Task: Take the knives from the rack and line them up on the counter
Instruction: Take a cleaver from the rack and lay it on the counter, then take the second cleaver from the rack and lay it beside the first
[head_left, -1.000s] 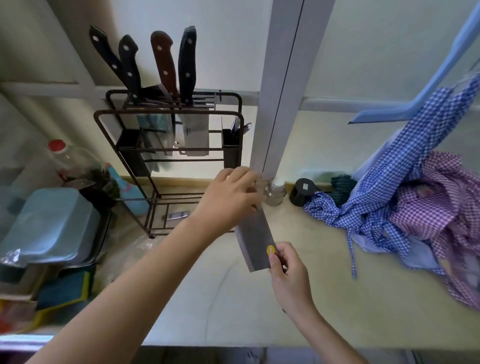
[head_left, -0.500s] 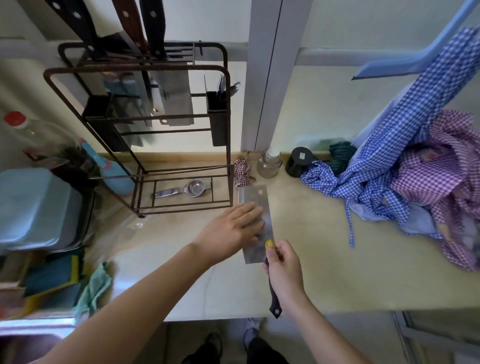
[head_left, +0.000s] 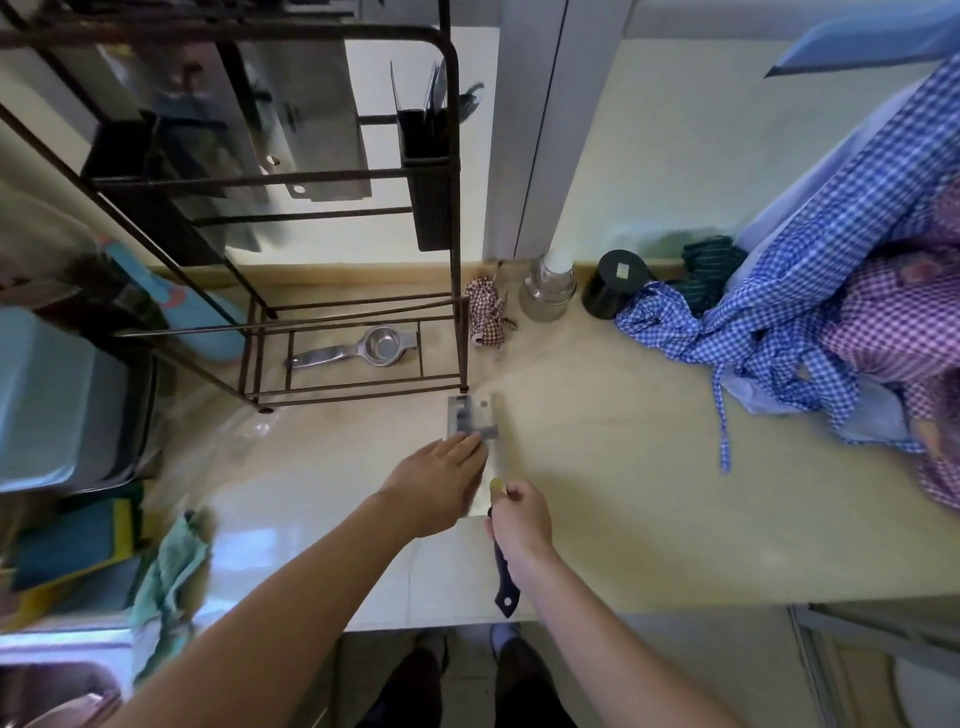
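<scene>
Bright, soft daylight throughout, strongest on the pale wall behind the rack (head_left: 311, 218). White glare on the near part of the desk (head_left: 270, 540). Faint, diffuse shadows only. Heavy motion blur across the whole view, worst on the cleaver blade (head_left: 472, 421) and left edge. Strong wide-angle bending of straight lines toward the corners.

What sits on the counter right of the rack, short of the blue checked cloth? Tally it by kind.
cleaver: 1
clear jar: 1
black tub: 1
small checked bundle: 1
Total: 4
</scene>
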